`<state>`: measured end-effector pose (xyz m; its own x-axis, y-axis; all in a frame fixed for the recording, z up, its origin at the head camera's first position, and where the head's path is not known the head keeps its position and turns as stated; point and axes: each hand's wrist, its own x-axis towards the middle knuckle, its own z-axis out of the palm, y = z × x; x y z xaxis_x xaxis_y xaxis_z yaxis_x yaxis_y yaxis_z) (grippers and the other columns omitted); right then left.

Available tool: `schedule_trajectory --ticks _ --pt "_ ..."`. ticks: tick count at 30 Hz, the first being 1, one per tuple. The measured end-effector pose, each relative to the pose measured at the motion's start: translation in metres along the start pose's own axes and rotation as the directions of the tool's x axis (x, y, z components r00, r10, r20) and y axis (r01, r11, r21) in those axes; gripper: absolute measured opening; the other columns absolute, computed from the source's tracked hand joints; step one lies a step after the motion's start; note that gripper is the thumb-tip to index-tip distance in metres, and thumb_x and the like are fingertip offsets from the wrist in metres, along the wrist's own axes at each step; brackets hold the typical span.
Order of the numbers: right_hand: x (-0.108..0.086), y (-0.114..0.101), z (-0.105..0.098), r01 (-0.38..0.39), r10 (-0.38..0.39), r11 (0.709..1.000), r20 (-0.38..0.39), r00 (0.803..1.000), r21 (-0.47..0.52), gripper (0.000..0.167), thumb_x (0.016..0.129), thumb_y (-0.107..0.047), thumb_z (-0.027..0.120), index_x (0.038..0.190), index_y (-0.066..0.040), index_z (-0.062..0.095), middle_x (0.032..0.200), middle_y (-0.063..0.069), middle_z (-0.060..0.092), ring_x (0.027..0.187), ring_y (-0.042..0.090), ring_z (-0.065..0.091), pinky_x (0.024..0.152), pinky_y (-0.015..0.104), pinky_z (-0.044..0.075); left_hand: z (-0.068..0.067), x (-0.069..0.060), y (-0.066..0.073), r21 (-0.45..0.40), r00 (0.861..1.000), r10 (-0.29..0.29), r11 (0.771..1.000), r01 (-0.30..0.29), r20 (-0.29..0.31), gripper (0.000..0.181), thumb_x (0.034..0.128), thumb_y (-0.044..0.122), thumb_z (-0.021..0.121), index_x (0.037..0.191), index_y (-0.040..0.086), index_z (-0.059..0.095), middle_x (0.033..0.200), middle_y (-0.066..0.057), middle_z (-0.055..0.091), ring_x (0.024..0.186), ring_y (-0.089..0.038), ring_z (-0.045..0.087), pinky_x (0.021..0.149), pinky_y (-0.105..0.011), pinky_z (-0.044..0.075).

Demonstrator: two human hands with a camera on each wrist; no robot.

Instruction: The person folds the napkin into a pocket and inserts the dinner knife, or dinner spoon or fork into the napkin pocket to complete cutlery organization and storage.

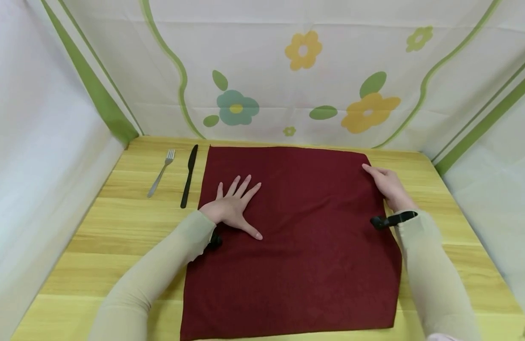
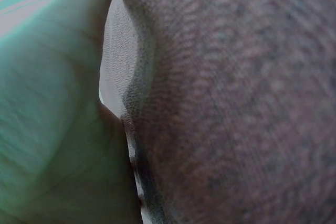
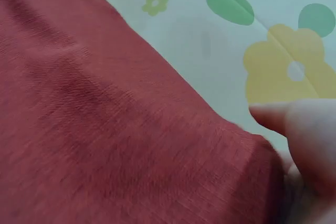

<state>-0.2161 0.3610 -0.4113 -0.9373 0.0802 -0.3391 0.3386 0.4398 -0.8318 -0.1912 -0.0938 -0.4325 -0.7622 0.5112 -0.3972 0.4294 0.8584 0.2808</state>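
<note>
A dark red cloth [image 1: 305,284] lies over the middle of the wooden table, with shallow wrinkles near its centre and a slanting right edge. My left hand [image 1: 233,208] rests flat on its left part, fingers spread and thumb pointing toward the front. In the left wrist view, the cloth [image 2: 236,98] fills the right side, blurred, beside the palm. At the far right edge of the cloth is my right hand [image 1: 387,185], one digit stretched out straight. The right wrist view shows this digit [image 3: 273,115] just above the cloth's corner; the other fingers are mostly hidden.
Left of the cloth, a silver fork [image 1: 161,173] and a black knife [image 1: 189,176] lie side by side on the wooden table [image 1: 117,232]. A white curtain [image 1: 262,61] with flower prints hangs along the back, and white sheets flank the table on both sides.
</note>
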Motion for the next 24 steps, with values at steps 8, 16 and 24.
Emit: schedule_trajectory --ticks 8,16,24 --pt "0.031 -0.021 0.011 0.028 -0.024 0.999 -0.084 0.996 0.044 0.086 0.096 -0.065 0.057 0.154 -0.002 0.043 0.148 0.021 0.043 0.113 0.026 0.052 0.089 0.034 0.047 -0.010 -0.012 0.008 -0.021 1.000 0.029 0.999 -0.029 -0.003 0.143 0.0624 0.083 0.077 0.165 0.027 -0.006 0.168 -0.005 -0.020 0.151 -0.033 -0.020 0.113 -0.068 -0.009" --pt "0.040 -0.035 0.015 0.129 -0.142 0.974 0.055 0.988 0.183 0.065 0.108 -0.038 0.051 0.164 -0.038 0.017 0.163 0.004 0.026 0.132 0.025 0.042 0.101 0.037 0.040 -0.005 -0.007 0.003 -0.023 1.000 0.029 0.999 -0.029 -0.009 0.146 0.0587 0.088 0.073 0.164 0.030 -0.009 0.167 -0.002 -0.023 0.151 -0.030 -0.023 0.112 -0.067 -0.013" --pt "0.021 -0.037 0.016 0.212 -0.231 0.965 -0.115 0.966 -0.157 0.083 0.104 -0.041 0.056 0.165 -0.014 0.007 0.163 0.027 0.020 0.145 0.044 0.027 0.113 0.056 0.030 0.001 0.001 -0.002 -0.016 1.000 0.014 1.000 -0.015 -0.019 0.148 0.0530 0.093 0.070 0.162 0.036 -0.013 0.165 0.003 -0.027 0.149 -0.026 -0.027 0.112 -0.065 -0.015"
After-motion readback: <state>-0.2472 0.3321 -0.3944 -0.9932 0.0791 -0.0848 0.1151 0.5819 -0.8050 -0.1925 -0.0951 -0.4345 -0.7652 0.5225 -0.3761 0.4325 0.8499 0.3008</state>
